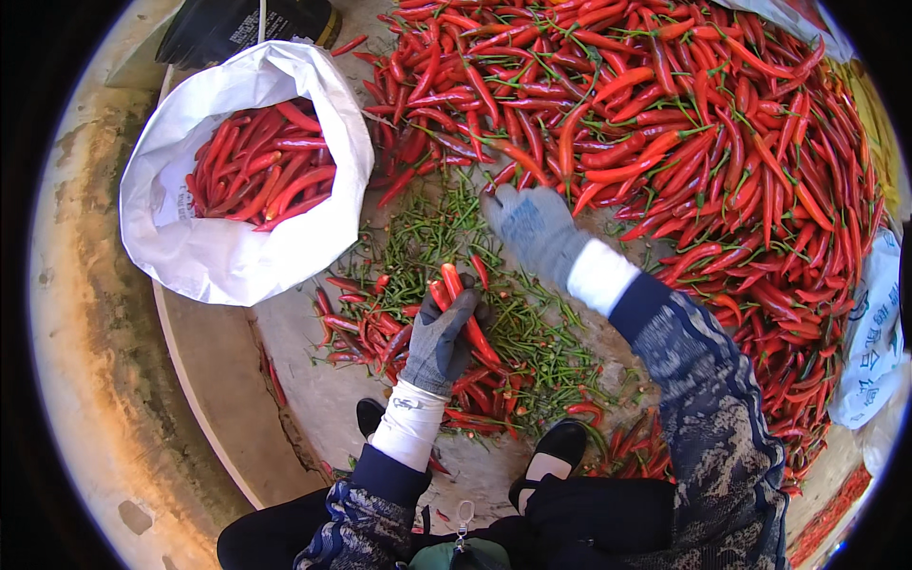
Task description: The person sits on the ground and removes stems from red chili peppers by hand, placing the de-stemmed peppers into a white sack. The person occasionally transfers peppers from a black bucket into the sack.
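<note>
My left hand (445, 335), in a grey glove, is closed around a few red chili peppers (479, 338) whose cut ends point away from me. My right hand (531, 224), gloved in grey too, is at the near edge of a large heap of red chilies with green stems (641, 128); its fingertips are curled, and whether they hold a pepper cannot be told. Loose green stems (556, 356) cover the floor between and below the hands. A white woven sack (285, 263) with a rolled rim stands at the left, holding stemless red peppers (263, 171).
A smaller pile of red chilies (363, 328) lies among the stems near my left hand. Behind the sack sits a black container (246, 25) bearing writing. My shoes (561, 443) are on the concrete floor. Plastic bags (873, 335) border the heap at right; a low ledge (228, 370) curves along the left.
</note>
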`<act>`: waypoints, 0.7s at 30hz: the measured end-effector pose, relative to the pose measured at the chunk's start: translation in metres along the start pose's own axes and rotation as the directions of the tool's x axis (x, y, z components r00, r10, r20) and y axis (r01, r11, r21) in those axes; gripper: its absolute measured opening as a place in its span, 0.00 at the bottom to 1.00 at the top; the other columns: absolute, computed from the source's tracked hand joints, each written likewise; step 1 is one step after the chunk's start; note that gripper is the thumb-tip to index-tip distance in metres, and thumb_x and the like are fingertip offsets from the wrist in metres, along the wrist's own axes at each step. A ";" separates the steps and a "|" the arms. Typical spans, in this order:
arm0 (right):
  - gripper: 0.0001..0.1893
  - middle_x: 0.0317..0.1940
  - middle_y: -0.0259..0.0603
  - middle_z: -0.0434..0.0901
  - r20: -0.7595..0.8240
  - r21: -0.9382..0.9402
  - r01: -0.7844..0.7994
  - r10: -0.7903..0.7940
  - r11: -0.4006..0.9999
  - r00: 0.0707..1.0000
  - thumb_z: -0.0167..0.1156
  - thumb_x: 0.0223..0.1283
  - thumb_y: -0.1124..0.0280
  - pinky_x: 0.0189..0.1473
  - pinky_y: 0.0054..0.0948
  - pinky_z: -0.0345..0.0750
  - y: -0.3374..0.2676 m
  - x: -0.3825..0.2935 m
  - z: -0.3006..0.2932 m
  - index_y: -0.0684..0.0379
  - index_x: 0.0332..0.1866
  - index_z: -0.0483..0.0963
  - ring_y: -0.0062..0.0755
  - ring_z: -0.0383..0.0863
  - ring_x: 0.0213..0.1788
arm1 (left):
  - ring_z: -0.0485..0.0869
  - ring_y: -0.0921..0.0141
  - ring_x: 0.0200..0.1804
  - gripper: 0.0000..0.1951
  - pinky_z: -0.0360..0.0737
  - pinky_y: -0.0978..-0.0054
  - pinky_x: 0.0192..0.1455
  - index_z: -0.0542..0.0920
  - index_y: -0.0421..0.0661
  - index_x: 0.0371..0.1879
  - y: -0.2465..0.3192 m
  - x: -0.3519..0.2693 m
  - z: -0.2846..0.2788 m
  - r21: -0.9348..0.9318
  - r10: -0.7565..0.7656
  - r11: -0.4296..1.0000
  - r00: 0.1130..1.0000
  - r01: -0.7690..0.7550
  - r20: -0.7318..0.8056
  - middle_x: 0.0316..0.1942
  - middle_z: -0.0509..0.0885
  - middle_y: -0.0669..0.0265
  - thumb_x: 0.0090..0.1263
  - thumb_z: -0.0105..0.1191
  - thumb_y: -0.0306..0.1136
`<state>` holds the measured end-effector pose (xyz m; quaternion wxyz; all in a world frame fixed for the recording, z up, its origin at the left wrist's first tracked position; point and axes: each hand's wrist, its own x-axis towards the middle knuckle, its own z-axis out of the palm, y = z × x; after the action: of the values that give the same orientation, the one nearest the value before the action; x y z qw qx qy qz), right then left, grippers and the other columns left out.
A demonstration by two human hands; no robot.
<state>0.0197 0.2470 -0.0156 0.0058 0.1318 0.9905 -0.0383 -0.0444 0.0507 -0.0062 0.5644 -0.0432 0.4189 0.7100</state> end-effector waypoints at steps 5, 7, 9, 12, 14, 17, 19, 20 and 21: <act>0.10 0.33 0.46 0.78 -0.155 0.834 -0.013 0.257 0.552 0.954 0.60 0.57 0.66 0.39 0.40 0.76 -0.022 -0.060 -0.016 0.61 0.39 0.75 0.47 0.79 0.36 | 0.79 0.72 0.50 0.17 0.76 0.70 0.58 0.74 0.44 0.50 -0.013 0.011 0.002 0.477 0.178 0.857 0.981 -0.192 0.075 0.49 0.79 0.65 0.62 0.57 0.19; 0.12 0.33 0.49 0.78 0.006 0.947 -0.101 0.299 0.304 0.954 0.60 0.58 0.66 0.40 0.43 0.75 -0.028 -0.076 -0.020 0.63 0.42 0.76 0.48 0.79 0.36 | 0.79 0.72 0.50 0.18 0.76 0.69 0.57 0.73 0.44 0.50 -0.016 0.004 0.006 0.523 -0.028 0.852 0.999 0.006 0.034 0.49 0.79 0.64 0.62 0.58 0.19; 0.13 0.37 0.45 0.78 -0.132 0.797 0.005 0.166 0.604 0.977 0.61 0.56 0.65 0.42 0.39 0.77 -0.024 -0.081 -0.021 0.61 0.43 0.77 0.43 0.80 0.40 | 0.80 0.66 0.48 0.16 0.76 0.63 0.57 0.72 0.44 0.52 -0.020 -0.001 0.012 0.313 -0.164 0.939 0.985 0.141 0.048 0.45 0.79 0.61 0.65 0.56 0.23; 0.14 0.43 0.39 0.77 -0.256 0.138 0.270 -0.229 0.953 0.939 0.59 0.59 0.59 0.40 0.34 0.77 0.006 -0.060 -0.018 0.57 0.44 0.77 0.37 0.81 0.40 | 0.81 0.62 0.45 0.16 0.76 0.52 0.57 0.73 0.47 0.54 -0.023 -0.005 0.018 -0.090 -0.350 0.928 0.928 0.362 0.130 0.44 0.80 0.61 0.67 0.55 0.27; 0.20 0.42 0.39 0.77 -0.245 0.227 -0.095 0.152 0.969 0.958 0.57 0.61 0.53 0.38 0.34 0.77 0.027 -0.031 -0.014 0.57 0.49 0.75 0.37 0.81 0.40 | 0.80 0.62 0.46 0.17 0.75 0.52 0.59 0.73 0.47 0.54 -0.022 -0.005 0.020 -0.129 -0.288 0.949 0.958 0.286 0.006 0.45 0.80 0.62 0.67 0.55 0.28; 0.33 0.40 0.49 0.77 -0.165 0.251 -0.414 0.460 0.875 0.873 0.62 0.56 0.48 0.38 0.39 0.79 0.058 0.024 -0.003 0.58 0.62 0.65 0.43 0.83 0.40 | 0.78 0.62 0.51 0.17 0.71 0.52 0.63 0.73 0.48 0.55 -0.013 -0.006 0.019 -0.201 -0.223 0.954 0.975 0.222 0.017 0.47 0.80 0.64 0.68 0.55 0.29; 0.32 0.42 0.49 0.78 -0.052 0.251 -0.433 0.458 0.866 0.887 0.64 0.55 0.53 0.41 0.39 0.80 0.061 0.044 0.007 0.56 0.63 0.65 0.44 0.83 0.43 | 0.77 0.62 0.53 0.18 0.70 0.52 0.64 0.72 0.48 0.56 -0.004 -0.008 0.016 -0.180 -0.182 0.968 0.983 0.176 -0.022 0.48 0.79 0.65 0.68 0.55 0.29; 0.31 0.44 0.49 0.79 -0.126 0.366 -0.398 0.469 0.841 0.874 0.64 0.56 0.56 0.42 0.39 0.79 0.065 0.049 0.009 0.54 0.63 0.66 0.44 0.82 0.44 | 0.77 0.62 0.52 0.21 0.68 0.52 0.66 0.70 0.48 0.59 0.000 -0.008 0.014 -0.182 -0.143 0.972 0.989 0.149 0.045 0.47 0.79 0.65 0.68 0.56 0.31; 0.29 0.46 0.48 0.79 -0.110 0.459 -0.412 0.510 0.787 0.853 0.64 0.56 0.58 0.44 0.38 0.79 0.065 0.050 0.011 0.53 0.63 0.67 0.45 0.82 0.45 | 0.77 0.63 0.52 0.22 0.68 0.52 0.67 0.69 0.48 0.60 0.005 -0.007 0.011 -0.184 -0.109 0.976 0.993 0.117 0.052 0.47 0.79 0.66 0.68 0.57 0.31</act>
<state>-0.0115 0.3222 -0.0330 -0.1274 0.3727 0.8894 -0.2318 -0.0413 0.0523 0.0075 0.6061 -0.1047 0.3355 0.7135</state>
